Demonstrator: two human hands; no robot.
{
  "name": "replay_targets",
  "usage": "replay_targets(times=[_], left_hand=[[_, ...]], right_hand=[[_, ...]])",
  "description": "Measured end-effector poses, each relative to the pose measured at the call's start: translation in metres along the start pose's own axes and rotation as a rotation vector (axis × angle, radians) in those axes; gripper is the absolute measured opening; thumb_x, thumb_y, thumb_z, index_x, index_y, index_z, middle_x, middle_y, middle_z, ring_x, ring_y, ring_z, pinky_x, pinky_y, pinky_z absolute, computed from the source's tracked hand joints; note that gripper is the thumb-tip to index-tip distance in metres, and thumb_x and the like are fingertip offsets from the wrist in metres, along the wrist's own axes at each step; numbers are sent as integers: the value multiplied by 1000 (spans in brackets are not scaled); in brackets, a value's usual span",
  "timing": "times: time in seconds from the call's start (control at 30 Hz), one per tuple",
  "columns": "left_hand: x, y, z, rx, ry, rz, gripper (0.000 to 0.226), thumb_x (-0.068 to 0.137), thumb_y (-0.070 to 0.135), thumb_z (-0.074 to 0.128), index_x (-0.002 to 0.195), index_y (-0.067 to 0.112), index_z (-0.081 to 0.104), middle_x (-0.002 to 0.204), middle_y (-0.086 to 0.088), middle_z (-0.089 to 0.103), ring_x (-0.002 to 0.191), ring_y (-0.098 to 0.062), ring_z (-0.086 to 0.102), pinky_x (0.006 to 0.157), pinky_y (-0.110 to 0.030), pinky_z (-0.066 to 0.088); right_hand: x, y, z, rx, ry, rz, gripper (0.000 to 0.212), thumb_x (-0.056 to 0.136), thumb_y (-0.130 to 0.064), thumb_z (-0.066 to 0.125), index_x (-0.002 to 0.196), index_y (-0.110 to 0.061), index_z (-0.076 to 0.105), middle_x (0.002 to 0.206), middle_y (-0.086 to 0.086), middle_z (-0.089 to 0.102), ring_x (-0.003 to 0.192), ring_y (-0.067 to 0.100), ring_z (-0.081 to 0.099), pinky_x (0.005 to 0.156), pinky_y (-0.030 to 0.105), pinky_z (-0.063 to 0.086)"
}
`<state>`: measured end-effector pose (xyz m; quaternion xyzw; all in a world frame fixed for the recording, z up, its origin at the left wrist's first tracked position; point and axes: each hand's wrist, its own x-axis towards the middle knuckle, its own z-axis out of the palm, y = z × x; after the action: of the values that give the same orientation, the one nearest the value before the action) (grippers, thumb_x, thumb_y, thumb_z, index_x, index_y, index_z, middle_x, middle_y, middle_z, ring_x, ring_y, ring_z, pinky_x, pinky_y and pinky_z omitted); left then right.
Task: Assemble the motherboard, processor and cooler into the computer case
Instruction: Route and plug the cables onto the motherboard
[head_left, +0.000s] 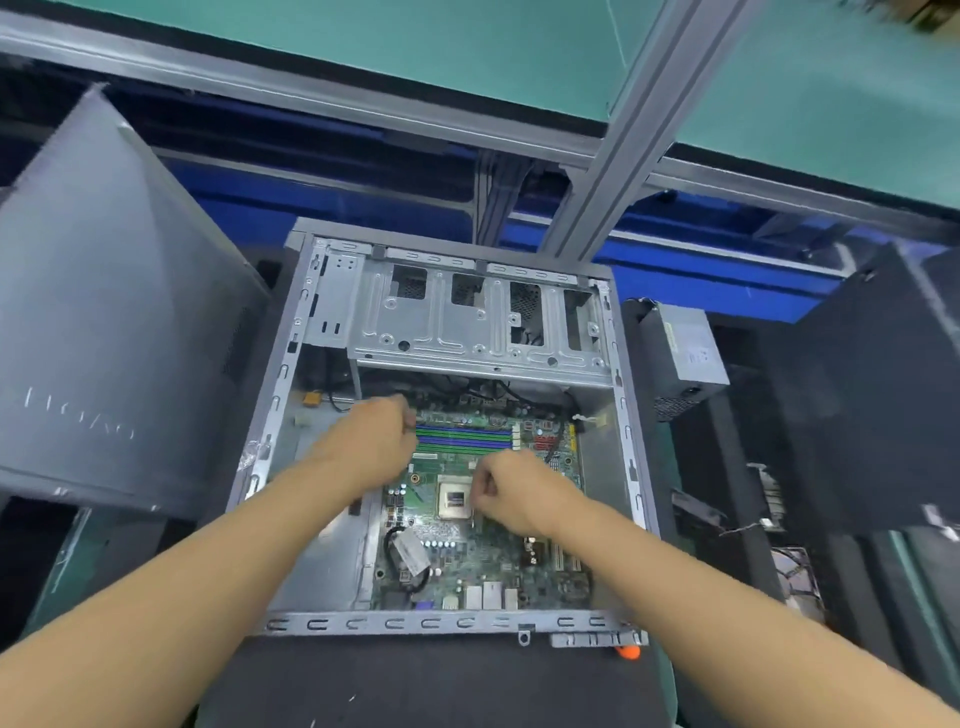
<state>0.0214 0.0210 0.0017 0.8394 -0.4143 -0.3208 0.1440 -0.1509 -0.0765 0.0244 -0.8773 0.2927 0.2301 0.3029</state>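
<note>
Both bare forearms reach forward and down into the open computer case, which lies flat on a black mat. The left hand is knuckles-up with curled fingers at the far left corner of the motherboard. Whether it grips the board's edge or anything else is hidden under the fingers. The right hand is nearer the body and to the right of the left hand, its fingers and thumb drawn into a narrow pinch at the right edge of the processor socket. What they pinch, if anything, I cannot tell. There is one motherboard, lying inside the case under both hands, with one square socket between them. A bank of green and blue memory slots runs just right of the left hand, too blurred to count. One black cable with a grey tag loops below the left wrist. Beyond both hands, one silver drive cage spans the far end of the case. One grey case panel stands left of the left arm. To the right of the right hand are one power supply and one dark case. An aluminium post rises behind the case.
</note>
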Motion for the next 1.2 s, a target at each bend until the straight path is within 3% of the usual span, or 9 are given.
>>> replay_targets(times=[0.13, 0.23, 0.37, 0.47, 0.7, 0.83, 0.93, 1.0, 1.2], left_hand=[[31, 23, 8, 57, 27, 106, 23, 96, 25, 52, 109, 13, 67, 89, -6, 66, 83, -23, 63, 75, -31, 50], [45, 29, 17, 194, -25, 117, 32, 100, 38, 48, 115, 16, 65, 73, 0, 60, 71, -21, 57, 69, -30, 48], [47, 28, 25, 305, -10, 145, 29, 99, 39, 49, 121, 27, 63, 91, 1, 69, 90, -22, 64, 94, -39, 45], [41, 24, 27, 209, 61, 164, 21, 94, 28, 54, 111, 32, 66, 98, 7, 70, 96, -19, 63, 99, -40, 43], [19, 34, 33, 180, 197, 294, 19, 91, 19, 55, 103, 27, 67, 92, 6, 55, 89, -19, 52, 85, -33, 38], [14, 50, 31, -349, -315, 303, 17, 91, 16, 61, 102, 26, 69, 82, 15, 66, 63, -3, 58, 58, -20, 47], [11, 54, 32, -565, -591, 222, 21, 94, 7, 58, 110, 13, 71, 80, 5, 74, 68, -10, 63, 61, -23, 52], [11, 54, 32, -635, -666, 178, 24, 94, 1, 53, 111, 6, 69, 89, -7, 76, 78, -14, 70, 75, -27, 58], [14, 50, 37, -746, -723, 99, 18, 86, 18, 75, 98, 5, 74, 89, -16, 74, 79, -21, 69, 82, -34, 59]], right_hand=[[-7, 19, -13, 8, 161, 260, 26, 103, -17, 50, 99, -2, 71, 97, 13, 70, 78, 25, 63, 73, 26, 50], [-11, 27, -10, -4, 196, 365, 29, 97, -1, 53, 124, -3, 64, 126, 18, 58, 95, 28, 65, 91, 34, 55], [-12, 34, -4, -135, 164, 336, 67, 86, 14, 57, 146, -12, 45, 152, 12, 33, 130, 34, 45, 105, 40, 47], [-15, 35, -2, -229, 154, 336, 77, 83, 15, 61, 149, -13, 34, 152, 12, 29, 127, 37, 45, 97, 41, 49], [-20, 35, -10, -61, 217, 266, 28, 97, -1, 57, 124, -8, 58, 135, 8, 48, 105, 21, 57, 92, 30, 47], [-28, 31, -18, 378, 231, 228, 29, 88, -1, 70, 96, -28, 64, 94, -1, 64, 70, 7, 57, 63, 10, 43], [-35, 30, -23, 555, 322, 181, 38, 86, 9, 60, 87, -28, 64, 89, 2, 67, 71, 15, 60, 70, 24, 52], [-37, 28, -23, 438, 386, 148, 37, 85, 11, 59, 82, -25, 64, 95, -2, 64, 78, 18, 64, 79, 30, 55], [-44, 18, -17, 204, 395, 40, 27, 88, 11, 54, 96, -8, 72, 101, -2, 61, 91, 13, 58, 83, 14, 45]])
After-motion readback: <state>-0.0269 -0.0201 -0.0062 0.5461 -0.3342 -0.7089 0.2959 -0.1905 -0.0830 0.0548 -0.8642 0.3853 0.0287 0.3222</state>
